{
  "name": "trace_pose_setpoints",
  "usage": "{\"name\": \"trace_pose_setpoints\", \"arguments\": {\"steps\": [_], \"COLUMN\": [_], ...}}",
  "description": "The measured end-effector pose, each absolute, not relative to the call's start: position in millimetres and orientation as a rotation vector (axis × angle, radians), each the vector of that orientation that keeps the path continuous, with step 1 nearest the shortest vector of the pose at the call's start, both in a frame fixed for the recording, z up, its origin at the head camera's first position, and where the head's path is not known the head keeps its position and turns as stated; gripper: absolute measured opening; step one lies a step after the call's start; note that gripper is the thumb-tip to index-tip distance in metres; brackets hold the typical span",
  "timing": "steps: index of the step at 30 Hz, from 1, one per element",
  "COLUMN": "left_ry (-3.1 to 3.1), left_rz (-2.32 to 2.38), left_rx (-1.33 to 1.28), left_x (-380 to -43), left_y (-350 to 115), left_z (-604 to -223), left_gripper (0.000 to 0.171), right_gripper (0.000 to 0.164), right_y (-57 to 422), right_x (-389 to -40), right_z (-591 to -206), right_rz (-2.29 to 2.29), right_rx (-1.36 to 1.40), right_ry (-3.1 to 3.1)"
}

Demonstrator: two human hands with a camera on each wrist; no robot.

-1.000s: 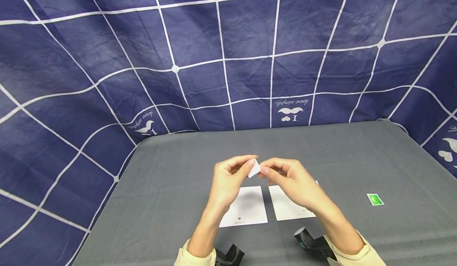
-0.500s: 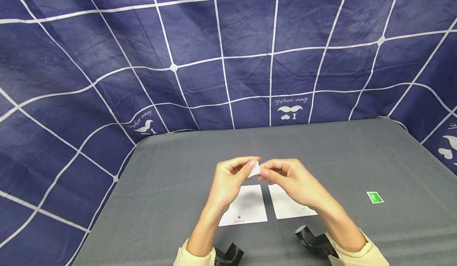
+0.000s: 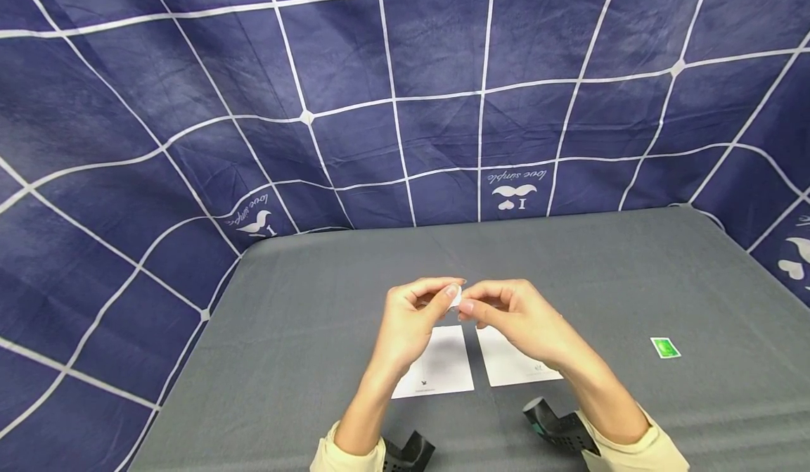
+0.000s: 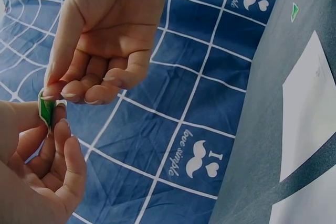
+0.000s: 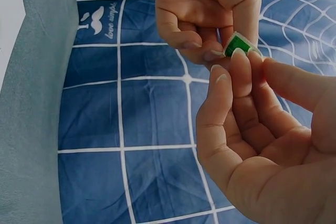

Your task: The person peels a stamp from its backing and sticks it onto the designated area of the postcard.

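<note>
A small green stamp with a white border and white back is held up over the table between both hands. My left hand pinches it between thumb and fingers. From the other side, my right hand pinches its edge with thumb and fingertips. The green face of the stamp shows in the left wrist view, looking bent. In the right wrist view only part of the green stamp is visible; fingertips cover the remainder.
Beneath the hands lie two white paper sheets, a left sheet and a right sheet, partly covered. Another green stamp lies on the grey tabletop at the right. Blue gridded cloth stands behind.
The stamp has turned, so less of its white back shows in the head view. My left hand has shifted slightly right, closer to the right hand, which stays nearly still.
</note>
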State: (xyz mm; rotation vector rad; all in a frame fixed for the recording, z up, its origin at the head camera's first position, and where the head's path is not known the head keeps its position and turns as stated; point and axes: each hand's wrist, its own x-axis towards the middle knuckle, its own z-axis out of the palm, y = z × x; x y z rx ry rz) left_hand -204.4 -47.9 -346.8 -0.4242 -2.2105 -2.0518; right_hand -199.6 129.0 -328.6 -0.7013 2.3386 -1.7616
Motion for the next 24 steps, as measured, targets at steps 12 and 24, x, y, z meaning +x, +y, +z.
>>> {"name": "trace_pose_setpoints", "arguments": {"steps": [12, 24], "left_ry": [-2.242, -2.452], "left_rz": [-1.204, -0.996], "left_rx": [-0.435, -0.479], "left_x": [-203.8, -199.1], "left_y": [-42.3, -36.8], "left_z": [-355.3, -357.6], "left_gripper": [0.009, 0.014], "right_gripper": [0.006, 0.003], "right_y": [122.7, 118.6], "right_x": [-201.3, -202.6], "right_z": [-336.2, -343.7], "right_rz": [-1.448, -1.184], "right_rx": [-0.662, -0.852], "right_ry": [2.941, 3.255]}}
